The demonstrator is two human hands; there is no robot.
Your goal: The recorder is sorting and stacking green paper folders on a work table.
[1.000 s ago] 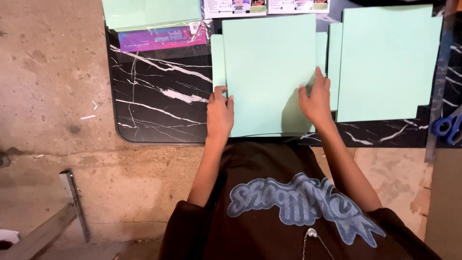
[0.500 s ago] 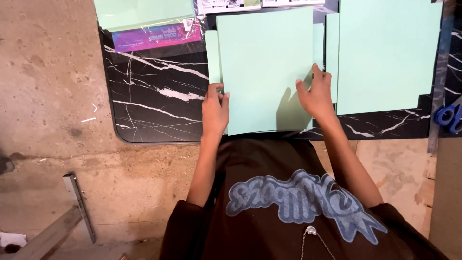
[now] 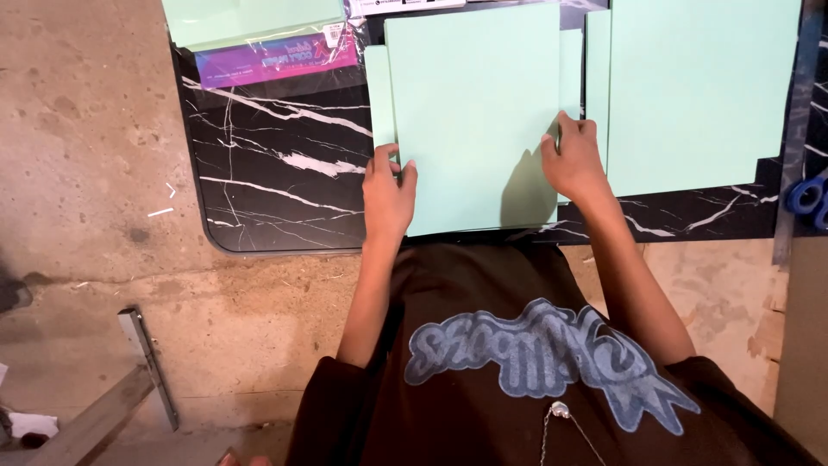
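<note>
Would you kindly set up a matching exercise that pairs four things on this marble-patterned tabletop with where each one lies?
Things:
1. mint-green sheet held by both hands
2. wrapped pack of coloured paper
3. blue-handled scissors
4. stack of mint-green sheets

Places:
A. at the far right edge of the tabletop
B. in the top left corner
C. in the middle, between the left hand and the right hand
D. to the right of the right hand

Pairs: 1-C, 2-B, 3-A, 4-D
</note>
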